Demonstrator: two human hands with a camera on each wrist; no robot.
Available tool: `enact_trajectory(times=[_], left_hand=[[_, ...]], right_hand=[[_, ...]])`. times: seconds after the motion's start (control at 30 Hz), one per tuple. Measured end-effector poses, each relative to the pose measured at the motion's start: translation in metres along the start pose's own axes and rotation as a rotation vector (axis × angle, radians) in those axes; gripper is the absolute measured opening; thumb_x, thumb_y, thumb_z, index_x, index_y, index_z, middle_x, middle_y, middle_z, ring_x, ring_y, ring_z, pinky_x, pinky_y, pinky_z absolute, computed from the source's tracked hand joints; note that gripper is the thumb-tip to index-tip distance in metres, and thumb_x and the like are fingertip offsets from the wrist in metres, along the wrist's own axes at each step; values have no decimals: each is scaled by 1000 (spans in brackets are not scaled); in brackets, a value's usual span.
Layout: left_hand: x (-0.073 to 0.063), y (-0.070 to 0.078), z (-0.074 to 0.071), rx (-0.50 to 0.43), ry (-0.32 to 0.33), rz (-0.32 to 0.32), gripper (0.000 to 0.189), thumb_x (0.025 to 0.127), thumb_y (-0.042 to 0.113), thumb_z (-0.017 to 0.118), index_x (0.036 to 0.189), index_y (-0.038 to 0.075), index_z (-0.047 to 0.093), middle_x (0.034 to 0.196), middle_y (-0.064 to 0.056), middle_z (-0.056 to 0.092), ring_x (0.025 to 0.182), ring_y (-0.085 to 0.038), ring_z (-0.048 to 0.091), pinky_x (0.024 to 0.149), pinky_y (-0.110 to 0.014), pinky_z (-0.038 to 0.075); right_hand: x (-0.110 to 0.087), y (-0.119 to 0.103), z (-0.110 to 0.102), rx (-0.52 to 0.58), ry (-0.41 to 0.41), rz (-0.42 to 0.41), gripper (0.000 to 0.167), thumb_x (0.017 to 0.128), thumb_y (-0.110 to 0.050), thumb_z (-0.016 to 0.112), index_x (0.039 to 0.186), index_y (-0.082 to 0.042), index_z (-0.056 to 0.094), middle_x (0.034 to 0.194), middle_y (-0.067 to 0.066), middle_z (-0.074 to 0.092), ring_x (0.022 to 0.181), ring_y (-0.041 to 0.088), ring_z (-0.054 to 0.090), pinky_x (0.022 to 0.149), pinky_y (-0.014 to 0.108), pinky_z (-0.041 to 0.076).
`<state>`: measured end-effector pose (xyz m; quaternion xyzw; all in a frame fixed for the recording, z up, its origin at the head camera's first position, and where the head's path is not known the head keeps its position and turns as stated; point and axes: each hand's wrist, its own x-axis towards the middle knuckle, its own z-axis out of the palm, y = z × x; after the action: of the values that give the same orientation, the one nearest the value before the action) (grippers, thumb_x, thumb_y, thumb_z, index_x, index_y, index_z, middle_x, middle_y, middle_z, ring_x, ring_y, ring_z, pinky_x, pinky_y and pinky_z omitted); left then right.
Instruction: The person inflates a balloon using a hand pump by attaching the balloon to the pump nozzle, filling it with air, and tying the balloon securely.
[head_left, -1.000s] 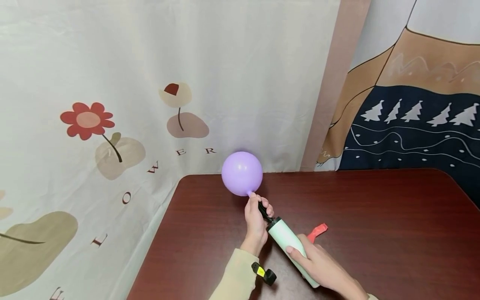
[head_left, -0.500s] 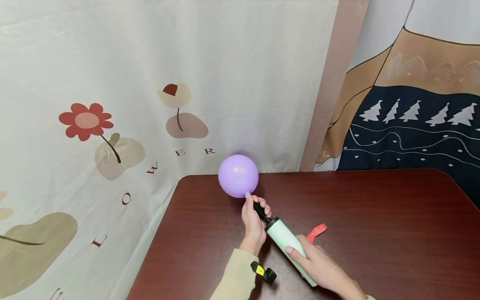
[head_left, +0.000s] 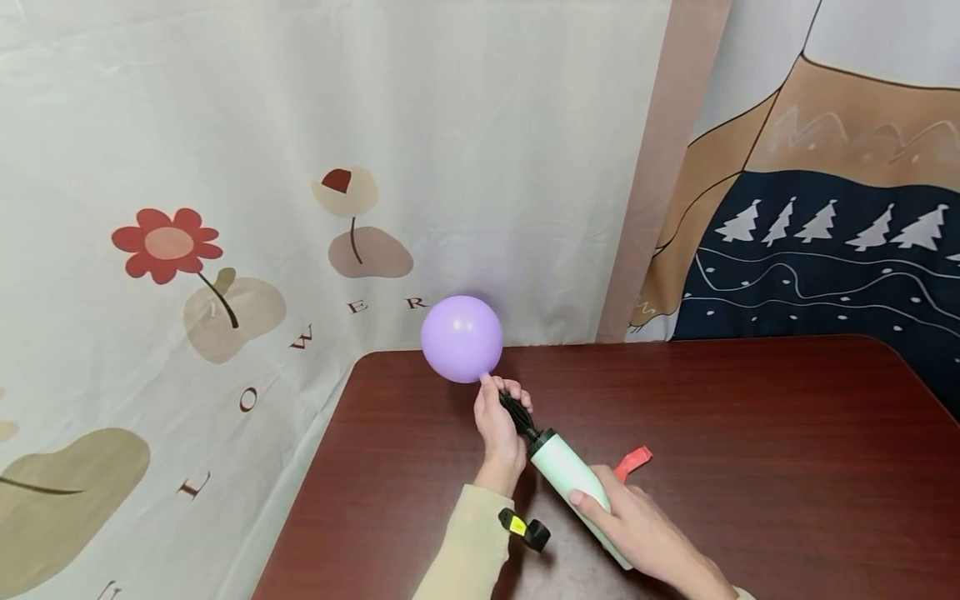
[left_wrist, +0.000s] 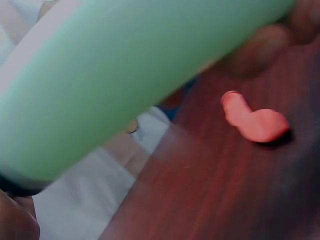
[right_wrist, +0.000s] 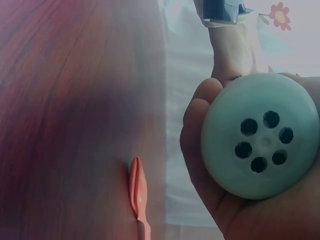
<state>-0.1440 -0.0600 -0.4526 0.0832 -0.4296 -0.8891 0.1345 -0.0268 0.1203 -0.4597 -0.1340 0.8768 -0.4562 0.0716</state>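
Note:
A round, inflated purple balloon [head_left: 461, 339] sits above the far edge of the table, its neck at the black end of a mint-green balloon pump [head_left: 564, 468]. My left hand [head_left: 500, 433] pinches the balloon's neck, with its fingers curled about the pump's black end. Between that hand and the green barrel, a length of ribbed black shaft [head_left: 519, 414] shows. My right hand [head_left: 637, 525] grips the barrel from the side, thumb on top. In the right wrist view, the pump's round end [right_wrist: 262, 137] with several holes faces the camera.
A flat, uninflated red balloon [head_left: 634, 461] lies on the dark reddish-brown table [head_left: 765, 467], just beyond my right hand. Behind the table hangs a pale curtain [head_left: 525, 167] with printed flowers. A black camera band [head_left: 523, 530] sits on my left wrist.
My left hand and the purple balloon have shifted left and slightly away. More of the black shaft now shows outside the barrel. My right hand keeps its grip, nearly still.

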Motion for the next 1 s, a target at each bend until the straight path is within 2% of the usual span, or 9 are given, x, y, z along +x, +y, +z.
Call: enact_trajectory(times=[0.17, 0.3, 0.43, 0.6, 0.7, 0.87, 1.0], left_hand=[[12, 9, -3, 5, 39, 23, 39, 114, 34, 39, 82, 13, 46, 69, -1, 52, 57, -12, 52, 56, -20, 44], [20, 14, -8, 54, 55, 41, 39, 114, 32, 41, 81, 13, 51, 69, -1, 58, 58, -11, 55, 56, -20, 44], [25, 17, -15, 137, 50, 73, 40, 113, 32, 45, 81, 12, 58, 73, -2, 68, 61, -11, 60, 57, -20, 46], [27, 20, -29, 297, -39, 109, 42, 112, 34, 46, 82, 10, 61, 77, -3, 74, 61, -11, 64, 54, -19, 44], [26, 21, -38, 401, -103, 131, 45, 112, 34, 47, 82, 4, 61, 74, -5, 73, 58, -12, 65, 52, -20, 45], [27, 23, -53, 611, -208, 196, 50, 112, 29, 48, 81, -8, 61, 70, -18, 71, 54, -14, 63, 50, -24, 45], [25, 27, -60, 785, -292, 254, 46, 111, 26, 52, 78, -4, 64, 65, -19, 68, 52, -15, 62, 49, -32, 50]], right_hand=[[-7, -1, -5, -15, -44, 20, 43, 103, -48, 61, 130, -14, 59, 98, -8, 63, 77, 2, 55, 67, 26, 46], [-12, 1, -11, -27, -80, 40, 44, 103, -50, 60, 129, -15, 59, 96, -9, 61, 77, 4, 54, 66, 26, 44], [-19, 4, -22, -58, -108, 110, 51, 102, -54, 60, 132, -14, 57, 96, -6, 61, 79, 8, 55, 67, 30, 46], [-26, 19, -47, -102, -103, 221, 62, 98, -57, 63, 138, -10, 55, 106, 0, 64, 84, 16, 57, 69, 38, 48], [-31, 32, -67, -134, -88, 268, 66, 97, -59, 64, 139, -9, 54, 110, 3, 65, 85, 18, 57, 69, 38, 48], [-38, 59, -101, -250, 1, 310, 77, 97, -64, 61, 141, -2, 49, 116, 14, 67, 88, 22, 61, 68, 39, 49], [-44, 87, -126, -345, 55, 347, 86, 98, -67, 56, 142, 5, 45, 117, 27, 65, 88, 30, 64, 63, 44, 51]])
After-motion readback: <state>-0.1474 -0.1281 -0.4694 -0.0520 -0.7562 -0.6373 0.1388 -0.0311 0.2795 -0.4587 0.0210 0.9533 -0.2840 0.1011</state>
